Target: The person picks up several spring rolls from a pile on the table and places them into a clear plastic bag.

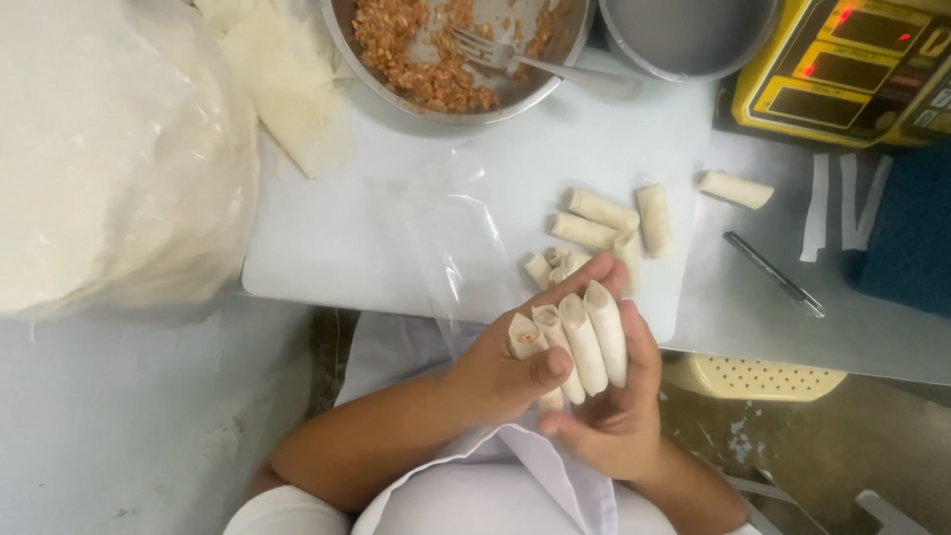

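Both hands (565,381) cupped around rolls (580,342)

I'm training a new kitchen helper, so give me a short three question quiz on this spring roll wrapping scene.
1. True or false: the left hand and right hand together hold a row of rolled spring rolls.
2. What utensil lies in the metal bowl of filling? A spoon, B fork, C tongs.
3. Fill in: more finished rolls lie on the white ______.

Key:
1. True; four rolls show side by side across the hands.
2. B; a fork rests in the bowl beside the brown filling.
3. Cutting board; one further roll lies off it on the grey table, near a black pen.
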